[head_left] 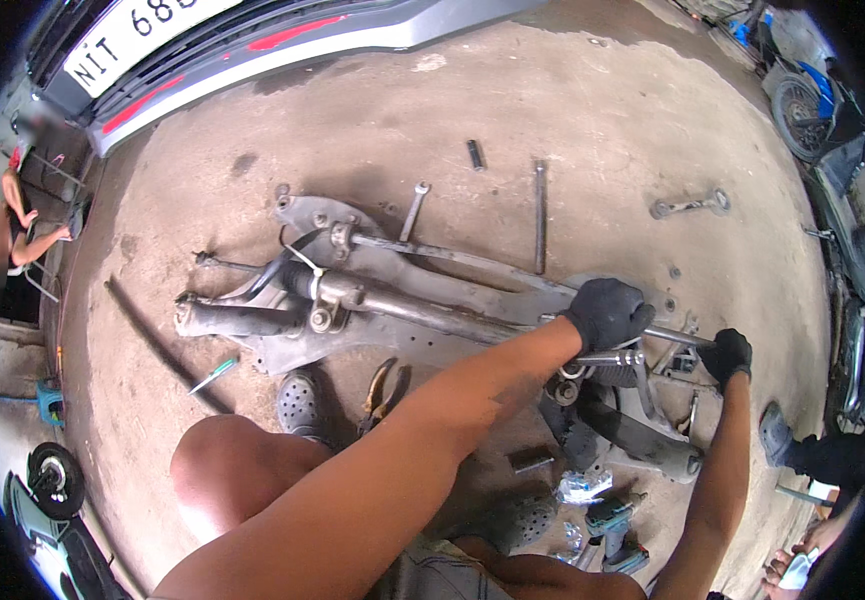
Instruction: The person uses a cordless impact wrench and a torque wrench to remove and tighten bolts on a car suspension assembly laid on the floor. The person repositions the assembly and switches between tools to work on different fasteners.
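A grey car subframe (417, 268) lies on the floor with a steering rack (392, 300) and control arms on it. Over its right end, my left hand (607, 315), in a black glove, is closed around a silver metal bar (677, 335). My right hand (728, 357), also gloved, grips the bar's far right end. Just below my left hand sits a chrome socket-like piece (614, 358); whether it joins the bar is hidden. A dark control arm (642, 440) extends below, nearer my feet.
Beyond the subframe lie a wrench (415, 210), a long dark bar (540, 215), a black socket (475, 155) and a short link (690, 204). A cordless drill (612, 530) and screwdriver (214, 375) are nearer. A car bumper (352, 40) overhangs the far side; other people are at both sides.
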`<state>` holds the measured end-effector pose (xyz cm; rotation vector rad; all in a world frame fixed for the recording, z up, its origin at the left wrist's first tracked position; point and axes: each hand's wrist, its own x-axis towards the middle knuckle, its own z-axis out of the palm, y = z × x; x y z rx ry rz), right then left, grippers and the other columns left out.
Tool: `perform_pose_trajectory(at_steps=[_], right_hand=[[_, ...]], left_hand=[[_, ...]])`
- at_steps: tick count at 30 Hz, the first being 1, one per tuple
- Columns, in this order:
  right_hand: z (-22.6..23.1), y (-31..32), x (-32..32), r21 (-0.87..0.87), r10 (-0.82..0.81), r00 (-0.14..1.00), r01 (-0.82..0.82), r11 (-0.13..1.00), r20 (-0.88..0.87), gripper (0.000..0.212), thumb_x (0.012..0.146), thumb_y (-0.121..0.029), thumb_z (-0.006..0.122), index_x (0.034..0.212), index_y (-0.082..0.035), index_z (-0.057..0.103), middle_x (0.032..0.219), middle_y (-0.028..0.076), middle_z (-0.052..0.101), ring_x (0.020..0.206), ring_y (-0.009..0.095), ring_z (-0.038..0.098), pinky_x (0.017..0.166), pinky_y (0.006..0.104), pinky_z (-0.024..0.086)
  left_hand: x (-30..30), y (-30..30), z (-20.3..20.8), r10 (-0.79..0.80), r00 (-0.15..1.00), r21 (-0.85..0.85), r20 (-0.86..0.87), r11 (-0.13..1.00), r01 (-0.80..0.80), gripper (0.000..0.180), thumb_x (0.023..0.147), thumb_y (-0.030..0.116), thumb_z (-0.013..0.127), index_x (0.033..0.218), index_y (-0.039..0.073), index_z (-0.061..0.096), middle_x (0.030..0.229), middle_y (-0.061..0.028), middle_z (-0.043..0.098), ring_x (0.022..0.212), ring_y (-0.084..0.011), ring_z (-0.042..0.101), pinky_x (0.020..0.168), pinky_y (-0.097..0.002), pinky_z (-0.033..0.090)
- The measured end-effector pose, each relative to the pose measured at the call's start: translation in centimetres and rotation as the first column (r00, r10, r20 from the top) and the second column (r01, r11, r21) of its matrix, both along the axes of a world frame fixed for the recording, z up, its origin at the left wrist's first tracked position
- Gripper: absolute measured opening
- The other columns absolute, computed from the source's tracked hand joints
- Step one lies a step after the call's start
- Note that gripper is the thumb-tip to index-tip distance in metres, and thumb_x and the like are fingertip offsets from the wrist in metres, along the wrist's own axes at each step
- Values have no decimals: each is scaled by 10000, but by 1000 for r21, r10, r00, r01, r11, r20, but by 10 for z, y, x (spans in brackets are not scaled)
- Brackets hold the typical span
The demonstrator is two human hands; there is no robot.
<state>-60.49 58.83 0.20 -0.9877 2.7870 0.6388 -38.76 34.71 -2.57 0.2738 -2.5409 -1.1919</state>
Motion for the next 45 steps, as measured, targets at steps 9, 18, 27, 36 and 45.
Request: perform_pose_trajectory(at_steps=[9, 18, 27, 36, 45], right_hand=[[-62, -47, 22, -386, 524, 831, -428, 817, 189, 301, 776, -384, 727, 728, -94, 666, 791, 169, 673, 802, 398, 658, 700, 524, 497], [-32, -88, 52, -316, 465, 885, -444, 839, -9, 281, 813, -315, 688, 894, -50, 647, 911, 193, 662, 915, 404, 636, 797, 509, 508], [-42, -70, -16, -330, 154, 984, -117, 937, 88, 348, 925, -357, 613, 952, -11, 638, 966, 263, 669, 951, 447, 648, 815, 545, 504], [-52, -27, -15, -168, -9, 995, 26, 985, 96, 413, 955, -428, 576, 1053, -43, 690, 1068, 215, 701, 1023, 406, 670, 857, 524, 525], [-76, -23, -44, -401, -58, 998, 60, 914, 17, 341, 931, -334, 579, 1015, -18, 675, 1021, 233, 699, 996, 436, 666, 849, 528, 525]], left_hand=[[-9, 5, -5, 25, 999, 42, -42, 999, -23, 423, 894, 446, 582, 762, 66, 712, 799, -223, 683, 759, -437, 667, 723, -538, 519], [19, -21, -18, 65, 993, 158, -94, 986, -50, 408, 985, 393, 532, 882, 25, 675, 884, -245, 679, 886, -450, 656, 804, -525, 505], [107, -53, -42, 124, 992, 214, 34, 968, -129, 374, 967, 410, 579, 982, 52, 688, 966, -221, 687, 934, -402, 670, 825, -514, 505], [124, -24, -32, 258, 963, 91, -76, 964, -251, 311, 921, 420, 630, 983, 127, 712, 969, -182, 677, 893, -397, 656, 786, -519, 511], [131, -27, -29, 242, 968, 78, -70, 968, -237, 357, 926, 449, 630, 1014, 116, 725, 956, -186, 678, 898, -388, 655, 792, -506, 510]])
